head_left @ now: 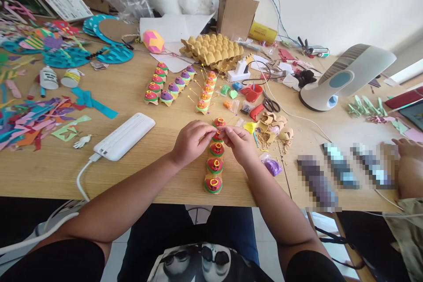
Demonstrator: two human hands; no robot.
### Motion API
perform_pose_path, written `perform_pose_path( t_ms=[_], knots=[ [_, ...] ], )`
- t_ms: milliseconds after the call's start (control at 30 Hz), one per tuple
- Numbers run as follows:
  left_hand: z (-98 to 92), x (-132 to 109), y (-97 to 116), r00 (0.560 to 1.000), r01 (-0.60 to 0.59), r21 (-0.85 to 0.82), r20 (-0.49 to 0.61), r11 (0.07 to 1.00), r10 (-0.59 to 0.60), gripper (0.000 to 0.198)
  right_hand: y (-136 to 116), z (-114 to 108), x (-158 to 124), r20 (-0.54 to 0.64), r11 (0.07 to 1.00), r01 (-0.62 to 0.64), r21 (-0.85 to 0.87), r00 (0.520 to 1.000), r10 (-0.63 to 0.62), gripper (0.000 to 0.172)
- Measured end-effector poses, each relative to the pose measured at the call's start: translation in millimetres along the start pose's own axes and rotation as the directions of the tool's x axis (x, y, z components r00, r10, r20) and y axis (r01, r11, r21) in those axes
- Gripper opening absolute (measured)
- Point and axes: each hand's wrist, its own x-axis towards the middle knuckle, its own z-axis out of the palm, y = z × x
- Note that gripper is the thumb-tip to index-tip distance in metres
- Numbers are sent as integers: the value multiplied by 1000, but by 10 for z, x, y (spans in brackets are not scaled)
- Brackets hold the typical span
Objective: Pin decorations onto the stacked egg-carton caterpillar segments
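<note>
My left hand (191, 142) and my right hand (238, 143) meet over a caterpillar craft (214, 172) made of egg-carton cups topped with red, green and yellow foam. It lies in a row on the wooden table (139, 167), running away from me. Both hands have their fingers pinched together at the craft's far cups, near the red head cup (219, 121). What the fingertips pinch is too small to make out.
Three finished caterpillars (180, 83) lie farther back, one stuck with pins. A white power bank (124, 135) with a cable sits to the left. Scissors (271, 103), an egg tray (211, 50), paper scraps (33, 121), a fan (343, 77) and another person's hand (408, 165) lie around.
</note>
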Motion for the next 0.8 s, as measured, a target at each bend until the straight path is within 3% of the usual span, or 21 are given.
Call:
perform_pose_path(
  t_ms=[133, 233, 400, 500, 667, 800],
  knots=[
    [-1, -6, 9, 998, 63, 6, 20, 998, -63, 14, -27, 10, -18, -17, 999, -4, -44, 1000, 4, 41],
    [0, -7, 9, 996, 82, 3, 24, 997, -82, 14, -63, 24, -34, -41, 984, 60, -167, 997, -68, 38],
    [-3, -2, -5, 999, 41, -7, 9, 999, -41, 13, -117, 24, -44, -20, 869, 238, -434, 962, -274, 28],
    [-5, -2, -13, 998, 56, -10, 23, 998, -56, 13, -129, 18, -42, 10, 809, 271, -522, 950, -312, 28],
    [-7, -3, -15, 996, 87, -17, 28, 996, -87, 14, -143, -2, -44, 34, 783, 269, -560, 952, -303, 34],
    [-4, 1, -4, 991, 135, -84, 38, 987, -132, 16, -164, -22, -52, 9, 872, 206, -445, 974, -226, 43]
  ],
)
